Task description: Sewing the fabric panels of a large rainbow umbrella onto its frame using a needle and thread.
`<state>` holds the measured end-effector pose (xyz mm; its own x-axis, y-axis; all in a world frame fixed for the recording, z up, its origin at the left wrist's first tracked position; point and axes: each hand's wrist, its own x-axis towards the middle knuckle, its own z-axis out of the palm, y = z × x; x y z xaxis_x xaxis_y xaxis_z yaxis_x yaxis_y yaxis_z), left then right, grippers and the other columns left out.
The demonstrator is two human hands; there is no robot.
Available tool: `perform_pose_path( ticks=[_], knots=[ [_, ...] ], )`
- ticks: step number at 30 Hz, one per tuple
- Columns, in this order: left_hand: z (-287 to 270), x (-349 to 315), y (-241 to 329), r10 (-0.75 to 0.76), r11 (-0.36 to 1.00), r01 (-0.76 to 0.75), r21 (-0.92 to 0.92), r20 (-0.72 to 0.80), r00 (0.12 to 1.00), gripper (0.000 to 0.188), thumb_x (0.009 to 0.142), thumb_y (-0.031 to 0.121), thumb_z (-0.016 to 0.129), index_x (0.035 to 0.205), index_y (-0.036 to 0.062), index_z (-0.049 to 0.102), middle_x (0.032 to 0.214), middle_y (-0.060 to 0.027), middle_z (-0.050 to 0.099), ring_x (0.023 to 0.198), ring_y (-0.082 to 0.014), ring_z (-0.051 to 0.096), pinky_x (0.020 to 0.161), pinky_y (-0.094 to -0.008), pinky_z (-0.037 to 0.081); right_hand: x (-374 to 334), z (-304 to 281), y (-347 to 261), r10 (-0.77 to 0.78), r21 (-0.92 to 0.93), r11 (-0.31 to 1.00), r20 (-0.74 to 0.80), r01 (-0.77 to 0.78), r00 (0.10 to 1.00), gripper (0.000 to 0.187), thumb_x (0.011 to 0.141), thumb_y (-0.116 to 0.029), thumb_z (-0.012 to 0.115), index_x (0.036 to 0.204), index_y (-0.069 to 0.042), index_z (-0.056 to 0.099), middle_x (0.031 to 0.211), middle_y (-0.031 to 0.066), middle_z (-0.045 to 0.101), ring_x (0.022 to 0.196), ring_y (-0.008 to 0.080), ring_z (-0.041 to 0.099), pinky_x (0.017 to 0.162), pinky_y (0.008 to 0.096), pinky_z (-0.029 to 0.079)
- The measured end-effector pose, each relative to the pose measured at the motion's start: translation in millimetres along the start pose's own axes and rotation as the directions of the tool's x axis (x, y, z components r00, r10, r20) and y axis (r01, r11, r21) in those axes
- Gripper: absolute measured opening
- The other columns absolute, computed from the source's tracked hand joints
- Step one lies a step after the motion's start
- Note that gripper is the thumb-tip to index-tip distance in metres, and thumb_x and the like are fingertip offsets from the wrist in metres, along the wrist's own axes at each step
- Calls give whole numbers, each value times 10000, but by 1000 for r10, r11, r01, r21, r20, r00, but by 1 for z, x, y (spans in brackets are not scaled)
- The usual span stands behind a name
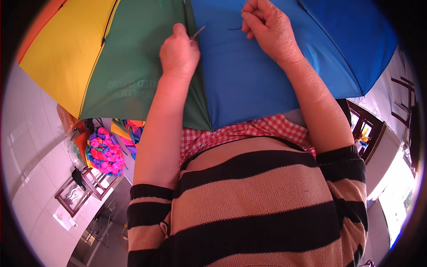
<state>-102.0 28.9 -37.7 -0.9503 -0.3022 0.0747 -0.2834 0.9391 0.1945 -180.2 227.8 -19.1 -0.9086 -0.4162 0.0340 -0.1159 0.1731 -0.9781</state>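
Observation:
A multicoloured umbrella canopy (253, 84) spreads in front of me, with orange, yellow, green and blue panels and dark thin ribs along some seams. Over the green panel, close to the green-blue seam, my left hand (179, 53) is closed on a thin grey metal piece (198, 32) whose pointed end sticks out to the right. Its other end is hidden in the fist. My right hand (270, 33) hovers above the blue panel, finger and thumb pinched on a dark thread (234, 29). A short curved length of it hangs out to the left.
A red-and-white checked cloth (244, 131) covers my lap under the canopy edge. At left lies a bright pink and multicoloured fabric bundle (106, 153), near a dark wooden frame (73, 198) on the pale tiled floor. Dark wooden furniture (368, 129) stands at right, by a bright opening.

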Motion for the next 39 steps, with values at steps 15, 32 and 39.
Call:
perform_pose_path(
  ticks=[15,32,39],
  knots=[
    [-64,-92,-11,633,735,-411,-539,327,702,252,770,-3,596,1013,56,620,1076,-108,628,934,-286,639,798,-369,517,4,2,-12,-70,-83,994,6,70,998,79,906,-60,558,856,-24,509,645,83,576,544,153,549,504,295,448],
    [-90,-110,-33,637,763,-481,-432,375,674,215,766,111,710,823,21,523,835,-105,555,743,-329,573,638,-416,458,-52,-29,-8,-196,-320,917,155,237,968,53,885,-100,556,896,-63,520,656,67,602,611,172,606,602,305,488],
    [-106,-110,-49,401,861,-266,-433,258,879,196,773,95,710,793,6,537,775,-107,560,657,-272,548,609,-369,447,-51,-30,-8,-151,-262,948,134,182,979,46,912,-77,545,914,-46,511,684,24,569,595,89,529,575,236,456]
  ],
)
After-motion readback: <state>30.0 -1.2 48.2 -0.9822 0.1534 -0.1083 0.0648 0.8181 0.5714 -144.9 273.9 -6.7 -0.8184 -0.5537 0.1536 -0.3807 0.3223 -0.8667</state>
